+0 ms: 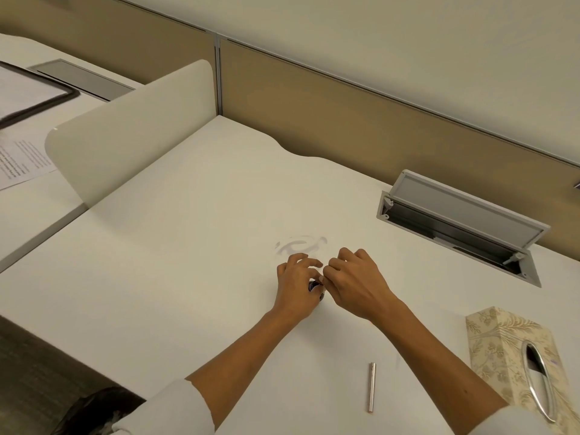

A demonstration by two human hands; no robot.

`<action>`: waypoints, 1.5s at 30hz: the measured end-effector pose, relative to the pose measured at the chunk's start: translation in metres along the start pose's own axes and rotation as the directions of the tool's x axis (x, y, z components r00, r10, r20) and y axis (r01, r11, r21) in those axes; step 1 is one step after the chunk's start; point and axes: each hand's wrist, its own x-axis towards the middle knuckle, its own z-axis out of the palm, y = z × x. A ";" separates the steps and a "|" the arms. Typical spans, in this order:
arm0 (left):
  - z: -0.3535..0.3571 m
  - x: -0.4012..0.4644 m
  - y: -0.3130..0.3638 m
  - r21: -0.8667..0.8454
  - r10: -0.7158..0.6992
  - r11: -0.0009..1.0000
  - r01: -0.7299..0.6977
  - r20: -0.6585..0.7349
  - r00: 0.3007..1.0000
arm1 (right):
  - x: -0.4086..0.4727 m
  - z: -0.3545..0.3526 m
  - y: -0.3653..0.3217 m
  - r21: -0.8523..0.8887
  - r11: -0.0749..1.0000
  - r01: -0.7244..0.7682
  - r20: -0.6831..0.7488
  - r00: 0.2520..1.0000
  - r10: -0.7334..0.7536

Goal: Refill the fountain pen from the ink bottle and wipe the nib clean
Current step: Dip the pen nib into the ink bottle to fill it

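Warm, dim, even light, soft shadows, wide-angle bending at edges, slight blur throughout

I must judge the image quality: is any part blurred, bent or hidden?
Head view: wide-angle lens bends the beige partition wall; the black-framed board at left is smeared; both hands cover the small dark ink bottle; light is soft and even.

dark ink bottle (314, 286) between curled fingers, metallic pen tube (372, 387) lying nearer

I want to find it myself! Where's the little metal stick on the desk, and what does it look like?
Start at the flowery tissue box near the white desk's right edge. Just left of it, beside the right forearm, lies the metal tube. It is thin, straight, silvery-pink, and lies alone.
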 end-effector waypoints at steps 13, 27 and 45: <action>0.001 0.001 -0.001 0.009 -0.001 1.000 0.001 -0.015 1.000 | -0.009 0.005 0.006 0.112 0.994 -0.021 0.053 0.999 0.015; -0.001 0.002 -0.002 0.014 0.016 1.000 -0.015 -0.011 1.000 | -0.007 0.009 0.001 0.084 0.991 -0.108 -0.054 0.992 0.113; -0.002 0.005 -0.001 0.024 0.011 1.000 -0.011 -0.008 1.000 | -0.010 0.011 0.007 0.167 0.975 -0.145 0.015 0.989 0.145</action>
